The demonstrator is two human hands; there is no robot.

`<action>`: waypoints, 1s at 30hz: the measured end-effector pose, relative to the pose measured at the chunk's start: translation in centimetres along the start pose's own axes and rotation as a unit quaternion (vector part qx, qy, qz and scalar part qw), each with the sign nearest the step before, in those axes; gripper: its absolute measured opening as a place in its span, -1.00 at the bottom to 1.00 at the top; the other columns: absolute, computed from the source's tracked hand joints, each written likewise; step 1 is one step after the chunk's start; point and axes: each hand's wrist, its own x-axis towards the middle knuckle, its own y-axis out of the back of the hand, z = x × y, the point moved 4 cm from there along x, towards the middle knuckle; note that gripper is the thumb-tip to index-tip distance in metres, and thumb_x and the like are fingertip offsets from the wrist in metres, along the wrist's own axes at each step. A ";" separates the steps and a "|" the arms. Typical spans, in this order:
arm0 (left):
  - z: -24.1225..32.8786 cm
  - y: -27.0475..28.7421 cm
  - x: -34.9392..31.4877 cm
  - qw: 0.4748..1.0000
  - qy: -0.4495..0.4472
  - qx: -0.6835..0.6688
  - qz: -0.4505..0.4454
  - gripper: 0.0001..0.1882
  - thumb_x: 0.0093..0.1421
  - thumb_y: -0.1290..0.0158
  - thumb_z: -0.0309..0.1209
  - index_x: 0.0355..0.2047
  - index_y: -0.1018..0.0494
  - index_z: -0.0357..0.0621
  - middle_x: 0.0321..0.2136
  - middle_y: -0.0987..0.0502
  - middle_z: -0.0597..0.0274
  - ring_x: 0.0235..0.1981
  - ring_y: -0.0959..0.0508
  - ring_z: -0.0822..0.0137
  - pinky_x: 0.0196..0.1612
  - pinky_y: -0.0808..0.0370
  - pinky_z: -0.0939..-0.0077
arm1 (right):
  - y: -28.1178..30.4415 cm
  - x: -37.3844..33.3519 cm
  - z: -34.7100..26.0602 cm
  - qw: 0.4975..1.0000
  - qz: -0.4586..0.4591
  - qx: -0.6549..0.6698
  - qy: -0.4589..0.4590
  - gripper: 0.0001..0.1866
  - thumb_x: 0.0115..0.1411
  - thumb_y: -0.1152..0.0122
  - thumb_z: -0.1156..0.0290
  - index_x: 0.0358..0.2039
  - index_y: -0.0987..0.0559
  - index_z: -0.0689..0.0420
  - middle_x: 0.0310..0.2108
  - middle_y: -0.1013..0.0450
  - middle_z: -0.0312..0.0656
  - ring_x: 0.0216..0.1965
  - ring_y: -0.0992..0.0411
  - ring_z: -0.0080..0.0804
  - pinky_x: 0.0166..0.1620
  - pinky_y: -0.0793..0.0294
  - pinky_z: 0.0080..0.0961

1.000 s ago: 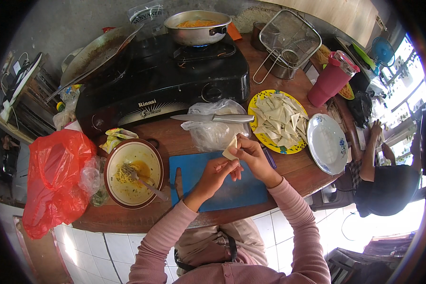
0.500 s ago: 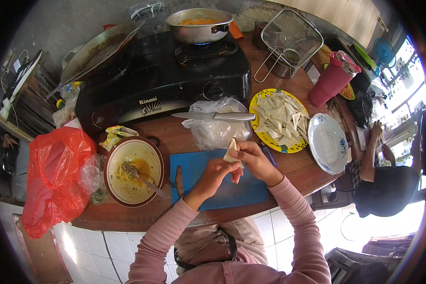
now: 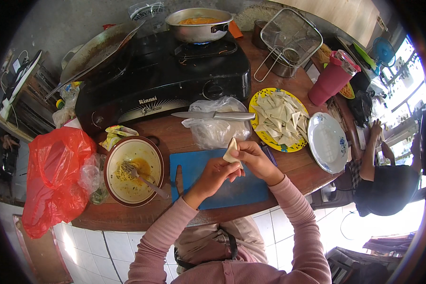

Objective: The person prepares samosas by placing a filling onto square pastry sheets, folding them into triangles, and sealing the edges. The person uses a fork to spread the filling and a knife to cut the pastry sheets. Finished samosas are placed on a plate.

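Above the blue cutting board (image 3: 213,189), both hands pinch one small folded pastry triangle (image 3: 231,152). My left hand (image 3: 215,177) closes on its lower end, fingers curled. At its side, my right hand (image 3: 254,158) presses the dough between thumb and fingers. Many similar pale triangles fill the yellow plate (image 3: 255,105) beyond my right hand. To the left, a brown-rimmed bowl (image 3: 113,189) holds yellow egg mixture with bits of green and a fork (image 3: 151,186). Past the board, a knife (image 3: 213,115) rests across a clear plastic bag (image 3: 208,137) with pale sheets inside.
A pot (image 3: 199,29) of orange food sits over a lit flame on the black stove (image 3: 161,80), beside a wok (image 3: 99,49). Around the table are a white oval plate (image 3: 327,146), pink tumbler (image 3: 333,80), wire basket (image 3: 293,35) and red bag (image 3: 57,175). Another person (image 3: 386,189) is at right.
My fingers have shifted only slightly on the pastry triangle. Everything else looks the same.
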 end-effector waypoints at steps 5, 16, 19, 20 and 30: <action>0.3 -0.2 0.0 1.000 -0.023 0.012 0.002 -0.75 0.22 0.04 -0.36 -0.52 -0.45 -0.27 -0.58 -0.47 0.25 -0.56 -0.42 0.49 -0.46 -0.31 0.65 | 0.2 0.0 0.1 1.000 0.016 -0.011 0.021 -0.72 0.24 -0.03 0.26 -0.45 -0.48 0.22 -0.51 -0.37 -0.33 -0.59 -0.39 -0.64 -0.63 -0.34 -0.73; 0.2 -0.1 0.1 0.998 -0.002 0.055 0.003 -0.75 0.19 0.01 -0.35 -0.48 -0.51 -0.30 -0.55 -0.53 0.18 -0.57 -0.47 0.46 -0.47 -0.35 0.61 | -0.1 -0.4 0.0 0.999 -0.014 0.004 -0.031 -0.74 0.25 -0.04 0.28 -0.46 -0.46 0.21 -0.35 -0.27 -0.30 -0.47 -0.39 -0.63 -0.48 -0.37 -0.73; 0.2 0.0 0.0 0.999 -0.005 0.043 -0.004 -0.76 0.18 0.01 -0.36 -0.48 -0.50 -0.31 -0.54 -0.54 0.17 -0.57 -0.47 0.45 -0.48 -0.35 0.61 | -0.1 0.5 -0.3 0.978 -0.009 -0.151 0.144 -0.74 0.26 -0.02 0.27 -0.45 -0.46 0.20 -0.35 -0.28 -0.29 -0.53 -0.42 -0.59 -0.56 -0.35 -0.74; 0.1 0.1 0.0 0.999 0.000 0.048 0.001 -0.76 0.17 0.01 -0.36 -0.48 -0.50 -0.31 -0.53 -0.54 0.16 -0.57 -0.47 0.45 -0.48 -0.35 0.61 | 0.0 0.6 0.0 0.982 -0.010 -0.143 0.126 -0.74 0.26 -0.02 0.27 -0.43 -0.46 0.21 -0.36 -0.30 -0.29 -0.55 -0.42 -0.59 -0.58 -0.34 -0.74; 0.2 0.2 -0.2 0.997 -0.007 0.069 0.015 -0.79 0.16 0.00 -0.42 -0.51 -0.49 -0.33 -0.53 -0.53 0.17 -0.58 -0.41 0.51 -0.48 -0.35 0.64 | -0.7 -0.2 -0.4 0.999 -0.025 -0.010 -0.033 -0.76 0.27 0.01 0.28 -0.32 -0.43 0.23 -0.54 -0.42 -0.29 -0.66 -0.37 -0.67 -0.62 -0.31 -0.79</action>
